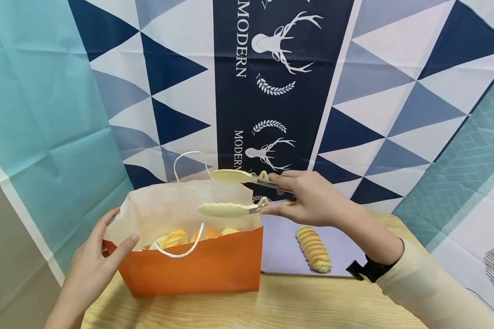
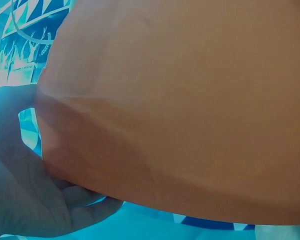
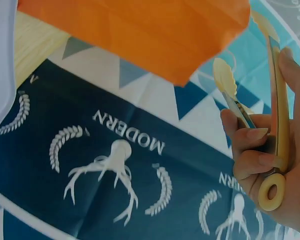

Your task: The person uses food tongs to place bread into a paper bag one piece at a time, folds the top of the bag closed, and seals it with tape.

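An orange paper bag (image 1: 197,272) with a white inside and white string handles stands upright on the table. Several yellow and orange bread pieces (image 1: 174,238) show inside it, partly hidden by its front wall. My left hand (image 1: 91,258) grips the bag's left edge, thumb toward the front and fingers round the side. Above the bag's right part, my right hand (image 1: 310,198) holds a pair of tongs (image 1: 226,210) with cream tips and metal arms. The tips are spread apart with nothing between them. In the right wrist view, my fingers wrap the tongs (image 3: 280,110) near their ring end.
Right of the bag, a long striped bread (image 1: 314,249) lies on a pale lilac board (image 1: 276,249). Both bag and board stand on a light wooden table (image 1: 313,301). A patterned cloth (image 1: 181,59) hangs close behind, and a teal cloth (image 1: 45,100) hangs at the left.
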{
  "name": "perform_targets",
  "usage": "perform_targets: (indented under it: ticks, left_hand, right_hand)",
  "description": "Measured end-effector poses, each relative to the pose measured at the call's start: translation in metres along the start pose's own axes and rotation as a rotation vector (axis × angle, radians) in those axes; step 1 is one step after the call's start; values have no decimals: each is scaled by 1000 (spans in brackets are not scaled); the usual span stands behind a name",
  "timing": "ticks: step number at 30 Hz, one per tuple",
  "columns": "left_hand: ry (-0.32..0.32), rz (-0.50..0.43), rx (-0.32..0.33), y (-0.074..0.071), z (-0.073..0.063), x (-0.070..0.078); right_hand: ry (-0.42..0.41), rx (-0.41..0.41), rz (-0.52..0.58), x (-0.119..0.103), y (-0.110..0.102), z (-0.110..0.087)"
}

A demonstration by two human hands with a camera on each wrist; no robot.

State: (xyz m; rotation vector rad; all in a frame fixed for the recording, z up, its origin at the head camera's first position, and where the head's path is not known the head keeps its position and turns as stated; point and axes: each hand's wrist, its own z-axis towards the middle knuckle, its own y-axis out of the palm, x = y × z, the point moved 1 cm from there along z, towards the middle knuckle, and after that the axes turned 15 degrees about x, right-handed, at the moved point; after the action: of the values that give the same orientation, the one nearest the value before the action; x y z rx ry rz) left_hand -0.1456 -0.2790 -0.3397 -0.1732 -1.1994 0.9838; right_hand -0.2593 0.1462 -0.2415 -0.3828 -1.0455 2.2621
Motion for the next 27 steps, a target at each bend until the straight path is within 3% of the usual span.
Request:
perform_targets:
  ticks: [12, 21, 27]
  left_hand:
    - [1, 2, 1, 0, -1, 0]
    - [-8, 16, 1, -1, 0, -1]
    - [5, 27, 2, 0, 2, 0]
  right_hand:
    - [176, 15, -111, 38, -38, -52]
    - [297, 5, -180, 69, -45, -99]
    - [377, -50, -203, 82, -41, -132]
